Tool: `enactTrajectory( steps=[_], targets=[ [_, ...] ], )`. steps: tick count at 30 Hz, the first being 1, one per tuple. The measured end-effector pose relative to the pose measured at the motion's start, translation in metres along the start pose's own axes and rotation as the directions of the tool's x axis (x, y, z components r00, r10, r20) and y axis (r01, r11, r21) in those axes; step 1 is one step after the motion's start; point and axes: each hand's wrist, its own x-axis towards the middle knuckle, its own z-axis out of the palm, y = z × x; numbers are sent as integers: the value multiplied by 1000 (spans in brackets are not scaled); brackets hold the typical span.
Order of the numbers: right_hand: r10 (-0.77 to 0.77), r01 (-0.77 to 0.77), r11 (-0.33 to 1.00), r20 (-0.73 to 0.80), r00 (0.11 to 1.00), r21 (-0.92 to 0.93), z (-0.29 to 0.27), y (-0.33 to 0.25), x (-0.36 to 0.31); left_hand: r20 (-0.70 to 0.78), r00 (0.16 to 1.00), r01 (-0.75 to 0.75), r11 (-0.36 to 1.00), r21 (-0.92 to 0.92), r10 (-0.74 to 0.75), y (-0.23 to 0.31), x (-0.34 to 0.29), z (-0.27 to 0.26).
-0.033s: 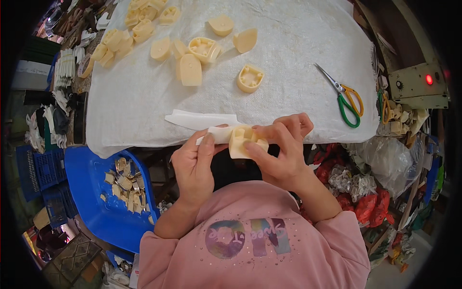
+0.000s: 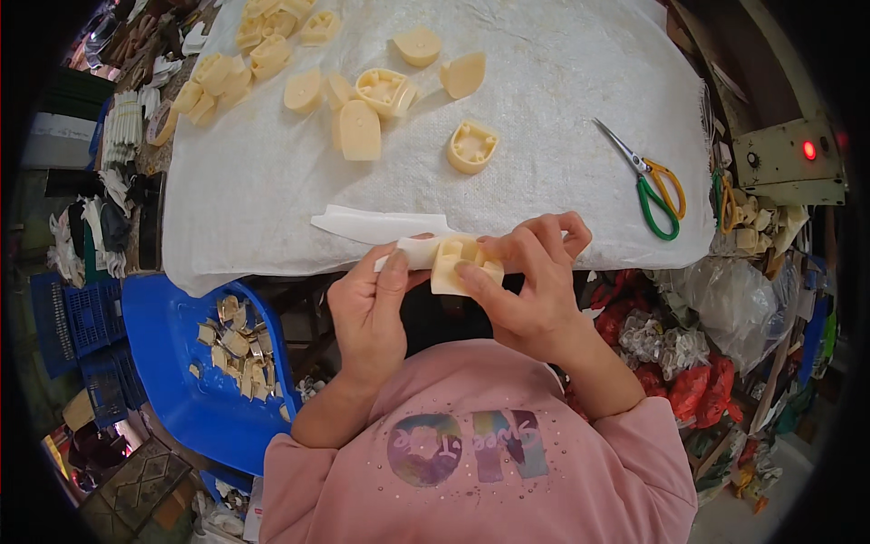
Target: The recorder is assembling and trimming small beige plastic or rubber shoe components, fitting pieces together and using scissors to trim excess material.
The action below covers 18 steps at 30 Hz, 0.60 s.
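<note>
Just past the near edge of the table, my right hand (image 2: 536, 290) grips a cream plastic shoe heel (image 2: 447, 275), its hollow side facing up. The thumb presses on the heel's near wall and the index finger lies at its far right corner. My left hand (image 2: 370, 313) pinches a short white strip (image 2: 415, 256) between thumb and fingers. That strip meets the heel's left side; whether it is stuck there I cannot tell. A longer white strip (image 2: 376, 224) lies on the table just beyond my hands. One loose heel (image 2: 472, 148) stands hollow side up farther off.
More cream heels (image 2: 361, 131) are scattered and piled at the far left of the white cloth (image 2: 544, 172). Scissors (image 2: 654, 181) with green and orange handles lie at the right. A blue basin (image 2: 172, 363) below left holds several covered heels (image 2: 237, 343). A control box (image 2: 787, 154) shows a red light.
Very little differs. My left hand, the short strip and the heel have shifted slightly; both hands keep their hold.
</note>
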Motion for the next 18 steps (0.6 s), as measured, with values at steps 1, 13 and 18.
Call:
enactTrajectory(
  steps=[1,13,18],
  targets=[
    [2,-2,1000,1,1000,3,-2,-1,1,16,1000,19,1000,-8,-19,-1,0,1],
    [162,-173,985,358,920,-1,-9,2,-1,111,972,205,979,20,-206,-7,-3,12],
    [187,-214,976,389,902,27,-7,4,-6,135,944,299,954,31,-300,-12,-1,15]
  ],
)
